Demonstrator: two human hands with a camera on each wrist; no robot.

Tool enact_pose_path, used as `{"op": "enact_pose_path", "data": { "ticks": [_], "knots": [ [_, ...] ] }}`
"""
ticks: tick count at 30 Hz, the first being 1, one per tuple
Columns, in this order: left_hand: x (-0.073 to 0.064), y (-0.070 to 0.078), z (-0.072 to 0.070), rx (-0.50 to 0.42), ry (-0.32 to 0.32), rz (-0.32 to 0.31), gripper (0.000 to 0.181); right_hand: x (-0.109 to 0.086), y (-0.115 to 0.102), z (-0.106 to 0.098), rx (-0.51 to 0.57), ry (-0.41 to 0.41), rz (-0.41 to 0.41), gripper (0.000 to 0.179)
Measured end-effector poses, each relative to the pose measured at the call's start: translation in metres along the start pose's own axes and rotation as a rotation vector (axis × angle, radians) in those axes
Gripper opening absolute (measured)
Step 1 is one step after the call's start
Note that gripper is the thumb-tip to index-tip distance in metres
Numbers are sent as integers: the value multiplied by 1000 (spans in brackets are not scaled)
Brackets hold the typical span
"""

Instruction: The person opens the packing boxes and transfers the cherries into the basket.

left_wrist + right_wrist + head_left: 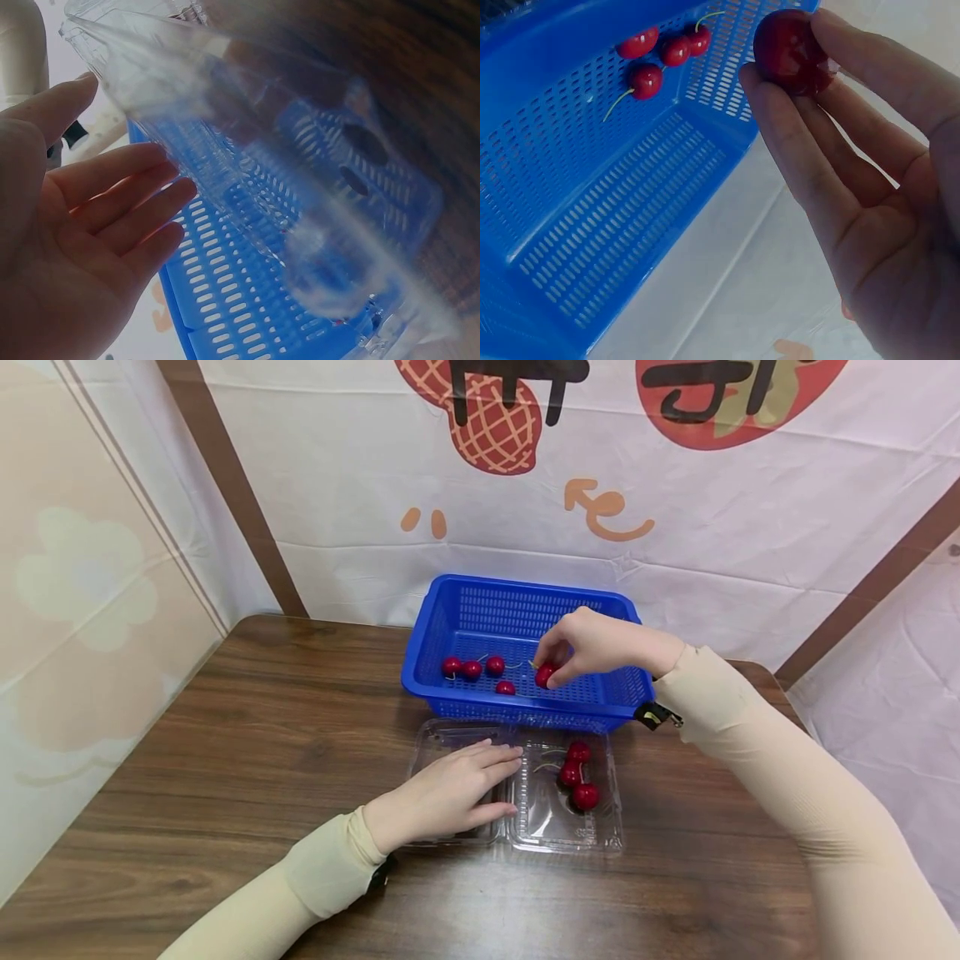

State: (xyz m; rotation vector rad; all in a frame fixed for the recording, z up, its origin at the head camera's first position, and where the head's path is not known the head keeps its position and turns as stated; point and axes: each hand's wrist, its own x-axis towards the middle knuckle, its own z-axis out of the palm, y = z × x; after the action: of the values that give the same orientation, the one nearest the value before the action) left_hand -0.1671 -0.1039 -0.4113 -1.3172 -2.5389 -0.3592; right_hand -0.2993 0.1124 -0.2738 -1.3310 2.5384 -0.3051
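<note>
Between thumb and fingers, my right hand (588,645) pinches a red cherry (791,52) over the right part of the blue basket (416,647). Several other cherries (646,81) with thin stems lie on the basket floor, toward its left side in the head view. My left hand (457,789) rests with fingers extended over the left half of an open clear plastic clamshell box (540,827); in the left wrist view the fingertips (176,191) are right at the clear plastic. In the box's right half sit three cherries (586,796).
The basket stands at the back of the brown wooden table (315,710), just behind the clamshell. A white printed cloth (337,485) hangs behind the table. Dark straps sit at both wrists.
</note>
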Motion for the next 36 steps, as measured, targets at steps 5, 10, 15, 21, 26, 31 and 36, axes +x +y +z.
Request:
{"op": "enact_pose_path", "data": {
  "ticks": [5,10,15,21,26,31,36],
  "knots": [
    [0,-1,1,0,9,5,55,12,6,-2,7,11,18,26],
    [1,-1,0,-5,10,-6,55,25,13,-1,6,18,56,24],
    [1,-1,1,-5,-9,-9,55,35,20,0,17,15,94,23],
    [0,0,2,-3,-4,-1,54,46,30,0,50,27,145,23],
    [0,0,2,-3,3,3,55,54,34,-3,65,18,178,23],
    [0,0,2,15,-2,6,54,62,37,-6,54,39,212,23],
    [-2,0,0,16,-5,5,55,69,43,-4,49,48,237,23]
  ]
}}
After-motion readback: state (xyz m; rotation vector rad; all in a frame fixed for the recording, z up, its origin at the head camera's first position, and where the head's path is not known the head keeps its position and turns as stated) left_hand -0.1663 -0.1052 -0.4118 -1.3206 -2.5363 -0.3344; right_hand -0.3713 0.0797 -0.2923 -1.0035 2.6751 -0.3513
